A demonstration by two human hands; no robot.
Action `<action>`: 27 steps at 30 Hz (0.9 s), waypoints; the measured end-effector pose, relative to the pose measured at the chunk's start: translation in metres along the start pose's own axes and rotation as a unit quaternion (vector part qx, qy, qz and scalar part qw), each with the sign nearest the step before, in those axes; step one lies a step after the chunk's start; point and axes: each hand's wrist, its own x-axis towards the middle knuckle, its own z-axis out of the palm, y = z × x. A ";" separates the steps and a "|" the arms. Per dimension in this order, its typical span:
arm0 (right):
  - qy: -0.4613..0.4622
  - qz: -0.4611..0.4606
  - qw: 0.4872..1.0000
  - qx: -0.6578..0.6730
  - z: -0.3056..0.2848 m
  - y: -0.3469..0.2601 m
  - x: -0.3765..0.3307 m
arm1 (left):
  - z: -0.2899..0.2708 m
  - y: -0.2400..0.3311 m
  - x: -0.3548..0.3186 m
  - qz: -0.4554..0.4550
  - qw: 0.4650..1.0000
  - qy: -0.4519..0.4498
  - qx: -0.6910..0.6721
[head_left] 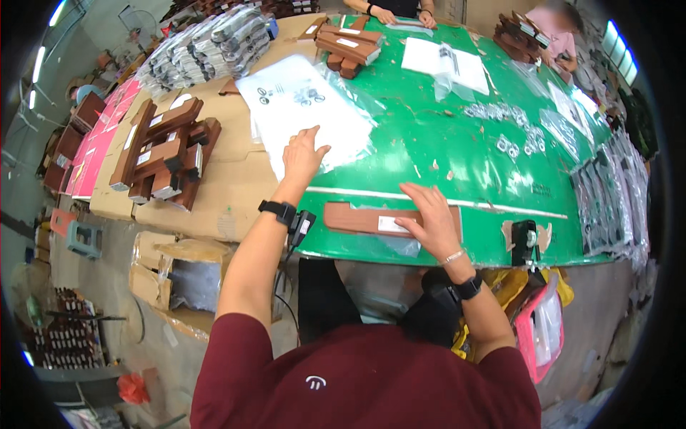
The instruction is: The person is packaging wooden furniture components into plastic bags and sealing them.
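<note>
Head view, brown board (351, 217), white label (389, 224)

Green worktop (407, 161) across my remote view, grey floor (161, 357) around it, pale wall (89, 39) at upper left — glowing strip lights (38, 64), low blue-grey stool (86, 241)

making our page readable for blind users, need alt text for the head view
A person's right hand rests on a labelled brown board on a green tabletop; the left hand is over pale plastic sheets. More brown pieces are stacked on cardboard to the left.
</note>
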 end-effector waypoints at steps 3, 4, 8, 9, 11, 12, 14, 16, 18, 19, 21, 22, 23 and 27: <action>0.015 0.036 0.994 0.105 -0.004 0.003 -0.006 | 0.026 -0.028 0.020 -0.007 0.988 0.087 0.127; 0.026 0.030 0.995 0.089 -0.007 0.003 -0.006 | 0.026 -0.025 0.020 -0.034 0.987 0.047 0.147; 0.030 0.049 0.993 0.101 -0.012 0.007 -0.011 | 0.035 -0.035 0.032 -0.062 0.991 -0.008 0.117; 0.030 0.051 0.993 0.102 -0.014 0.008 -0.011 | 0.033 -0.035 0.036 -0.061 0.991 -0.010 0.118; 0.040 0.071 0.988 0.131 -0.018 0.009 -0.008 | 0.022 -0.035 0.049 -0.109 0.984 -0.120 0.080; 0.042 0.073 0.988 0.130 -0.022 0.008 -0.008 | 0.019 -0.035 0.054 -0.106 0.984 -0.120 0.080; 0.052 0.092 0.984 0.146 -0.029 0.004 -0.007 | 0.014 -0.036 0.066 -0.050 0.993 0.039 0.098; 0.055 0.090 0.983 0.151 -0.030 0.001 -0.002 | 0.024 -0.065 0.080 0.001 0.980 0.133 0.145; 0.061 0.098 0.982 0.153 -0.030 -0.001 0.000 | 0.040 -0.083 0.092 0.069 0.945 0.252 0.198; 0.064 0.097 0.982 0.150 -0.029 -0.002 0.001 | 0.042 -0.089 0.096 0.071 0.944 0.254 0.195; 0.060 0.112 0.980 0.154 -0.027 0.001 -0.001 | 0.032 -0.076 0.097 -0.057 0.988 0.060 0.133; 0.069 0.104 0.980 0.156 -0.025 0.004 0.000 | 0.041 -0.082 0.103 -0.064 0.983 0.088 0.147; 0.069 0.106 0.980 0.156 -0.024 0.005 -0.001 | 0.039 -0.083 0.103 -0.063 0.983 0.087 0.146; 0.043 0.121 0.977 0.172 -0.022 0.006 0.000 | 0.019 -0.083 0.099 -0.091 0.988 0.120 0.047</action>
